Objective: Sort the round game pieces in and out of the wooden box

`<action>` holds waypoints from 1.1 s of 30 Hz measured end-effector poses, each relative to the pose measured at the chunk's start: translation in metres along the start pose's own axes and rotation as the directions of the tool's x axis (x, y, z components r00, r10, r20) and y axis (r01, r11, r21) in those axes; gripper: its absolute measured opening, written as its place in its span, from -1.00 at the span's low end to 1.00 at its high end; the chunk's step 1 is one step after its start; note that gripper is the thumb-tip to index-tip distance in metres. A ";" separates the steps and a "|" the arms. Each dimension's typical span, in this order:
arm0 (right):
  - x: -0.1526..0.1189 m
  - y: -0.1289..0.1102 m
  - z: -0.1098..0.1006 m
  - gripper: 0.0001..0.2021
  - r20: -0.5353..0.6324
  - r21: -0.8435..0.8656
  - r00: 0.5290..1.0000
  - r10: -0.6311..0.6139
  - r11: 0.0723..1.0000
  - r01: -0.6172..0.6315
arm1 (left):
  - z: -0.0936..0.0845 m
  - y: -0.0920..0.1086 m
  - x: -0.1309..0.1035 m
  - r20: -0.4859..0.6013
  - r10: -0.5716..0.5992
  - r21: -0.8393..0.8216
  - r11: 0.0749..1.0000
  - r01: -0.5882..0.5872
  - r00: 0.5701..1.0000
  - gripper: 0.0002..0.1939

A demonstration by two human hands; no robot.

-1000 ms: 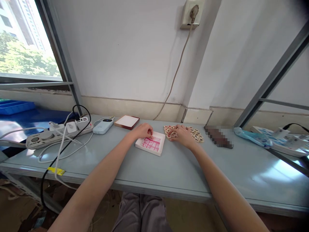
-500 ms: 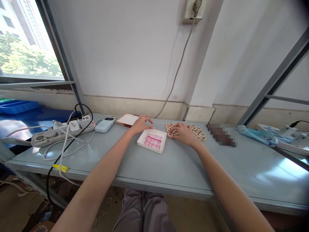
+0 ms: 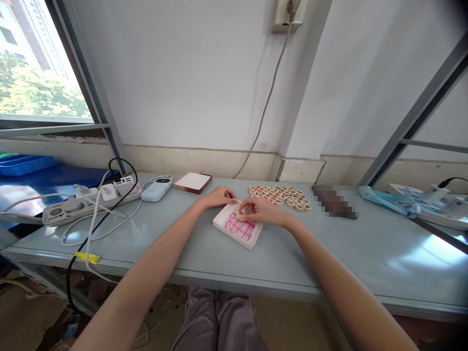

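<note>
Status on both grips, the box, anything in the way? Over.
Left grip at far corner of box, contact unclear. Right grip holding disc, over or in box. Box on table, partly hidden by Right grip; other discs beyond, rightward.

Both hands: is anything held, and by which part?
The right hand pinches a round piece, seemingly by its edge; whether the left hand grips the box is unclear.

A grey table (image 3: 197, 251) bears a shallow box (image 3: 233, 237), round pieces (image 3: 278, 201), power strip (image 3: 86, 208).
</note>
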State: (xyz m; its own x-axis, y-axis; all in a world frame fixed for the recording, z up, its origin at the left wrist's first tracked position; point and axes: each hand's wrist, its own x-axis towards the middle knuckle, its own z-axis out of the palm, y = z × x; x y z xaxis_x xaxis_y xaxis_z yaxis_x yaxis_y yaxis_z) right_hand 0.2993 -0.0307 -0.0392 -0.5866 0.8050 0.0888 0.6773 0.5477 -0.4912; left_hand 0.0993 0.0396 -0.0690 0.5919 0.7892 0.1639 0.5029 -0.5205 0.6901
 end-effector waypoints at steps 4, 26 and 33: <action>-0.002 -0.010 0.005 -0.73 0.040 -0.053 0.999 0.007 0.999 -0.005 | 0.002 0.007 -0.001 0.107 -0.019 -0.135 0.990 0.033 0.994 -0.64; -0.003 0.011 -0.012 -0.77 -0.380 -0.274 0.915 0.135 0.928 -0.251 | 0.002 0.012 -0.003 0.228 -0.024 -0.174 0.983 0.065 0.973 -0.65; -0.007 0.039 -0.012 -0.75 -0.339 -0.479 0.886 0.315 0.753 -0.451 | 0.001 0.015 -0.003 0.272 -0.006 0.037 0.999 -0.005 0.962 -0.55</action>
State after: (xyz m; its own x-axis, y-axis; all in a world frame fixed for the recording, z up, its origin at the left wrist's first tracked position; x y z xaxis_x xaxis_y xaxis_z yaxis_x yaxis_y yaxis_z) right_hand 0.3351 -0.0125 -0.0483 -0.1560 0.9636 0.2172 0.9873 0.1586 0.0053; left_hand 0.1053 0.0295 -0.0599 0.7380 0.6738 -0.0377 0.5230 -0.5358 0.6628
